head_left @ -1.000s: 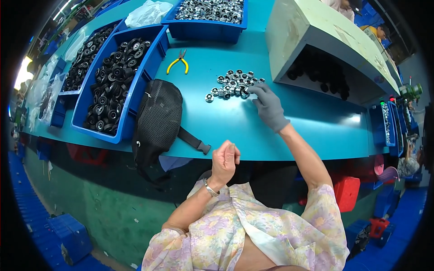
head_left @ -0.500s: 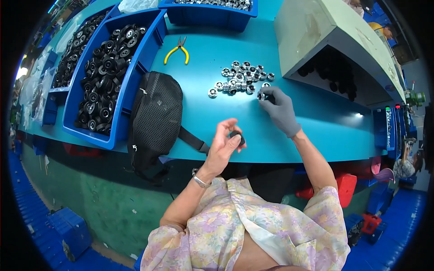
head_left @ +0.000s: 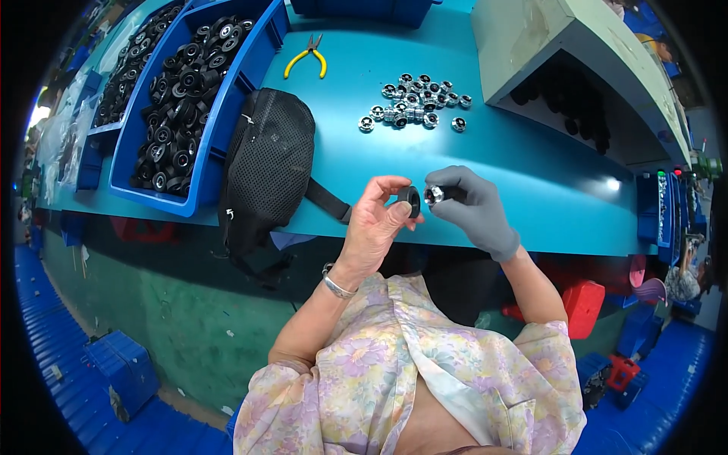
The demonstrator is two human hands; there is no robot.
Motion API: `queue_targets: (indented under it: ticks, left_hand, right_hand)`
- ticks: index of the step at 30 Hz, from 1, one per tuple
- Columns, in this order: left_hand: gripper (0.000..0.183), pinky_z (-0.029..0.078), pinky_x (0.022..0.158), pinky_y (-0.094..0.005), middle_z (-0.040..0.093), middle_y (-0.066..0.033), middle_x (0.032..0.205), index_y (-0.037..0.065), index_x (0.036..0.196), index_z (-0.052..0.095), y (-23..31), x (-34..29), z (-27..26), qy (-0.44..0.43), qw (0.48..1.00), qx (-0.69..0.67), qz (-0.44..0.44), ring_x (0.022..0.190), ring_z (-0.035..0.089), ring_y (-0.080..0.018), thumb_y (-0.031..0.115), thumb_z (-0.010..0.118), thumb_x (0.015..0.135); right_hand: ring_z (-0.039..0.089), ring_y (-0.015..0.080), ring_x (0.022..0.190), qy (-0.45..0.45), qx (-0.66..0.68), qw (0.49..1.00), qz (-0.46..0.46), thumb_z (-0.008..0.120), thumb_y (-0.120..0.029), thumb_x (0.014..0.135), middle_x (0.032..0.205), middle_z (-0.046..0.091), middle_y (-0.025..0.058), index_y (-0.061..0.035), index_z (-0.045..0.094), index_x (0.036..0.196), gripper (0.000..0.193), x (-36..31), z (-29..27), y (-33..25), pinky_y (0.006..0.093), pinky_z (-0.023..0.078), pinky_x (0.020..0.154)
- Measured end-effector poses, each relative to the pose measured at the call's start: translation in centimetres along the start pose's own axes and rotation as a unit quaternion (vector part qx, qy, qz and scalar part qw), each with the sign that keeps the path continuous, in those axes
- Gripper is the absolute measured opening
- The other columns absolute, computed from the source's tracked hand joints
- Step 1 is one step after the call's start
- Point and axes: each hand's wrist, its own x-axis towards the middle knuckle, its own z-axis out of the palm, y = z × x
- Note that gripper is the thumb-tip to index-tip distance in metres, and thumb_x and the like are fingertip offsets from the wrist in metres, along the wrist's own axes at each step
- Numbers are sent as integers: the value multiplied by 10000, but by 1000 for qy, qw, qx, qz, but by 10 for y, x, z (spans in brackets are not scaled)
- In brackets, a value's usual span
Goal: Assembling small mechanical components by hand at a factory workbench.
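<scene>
My bare left hand (head_left: 377, 221) pinches a round black plastic cap (head_left: 410, 202) between thumb and fingers, above the near part of the teal table. Just to its right my right hand (head_left: 478, 211), in a grey glove, grips a chrome metal fitting (head_left: 434, 195). The cap and the fitting face each other across a small gap and do not touch. Beyond the hands lies a loose cluster of chrome fittings with dark centres (head_left: 412, 105), one of them a little apart on the right.
On the left stand blue bins with black round caps (head_left: 186, 91). A black mesh waist bag (head_left: 271, 163) and yellow-handled pliers (head_left: 306, 58) lie beside them. At the right is a pale box (head_left: 546, 45) with dark pieces inside; another blue bin (head_left: 364, 9) stands at the back.
My right hand has drawn back from the cluster with a chrome fitting. My left hand has turned the black cap upright toward it. The view has shifted slightly.
</scene>
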Motion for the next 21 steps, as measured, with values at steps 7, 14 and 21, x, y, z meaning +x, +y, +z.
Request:
queue_targets:
  ticks: [7,14,21]
  left_hand:
    - [485,542,749,-284,531,-92,1143,-8,1183,490,-4,-13,22,31,996,70,54,909,608,-147,179,761,825]
    - [291,545,821,-281,595,-100,1077,-42,1138,493,-8,-26,36,29,994,93,40,927,616,-138,23,644,897]
    - [252,471,613,-228,623,-37,828,-30,1067,538,-34,-34,40,62,964,257,38,723,558,-48,85,658,878]
  right_hand:
    - [599,188,725,9,-278,947,-159,746,-67,770,915,611,79,-72,621,1046,303,-21,12,-20,306,486,640]
    - [594,267,706,7,-331,925,-185,746,-52,740,863,563,99,-69,599,1005,304,-38,12,-23,355,476,604]
    - [555,311,694,71,-436,876,-192,740,-40,714,814,542,114,-72,581,937,276,-65,19,-2,395,443,587]
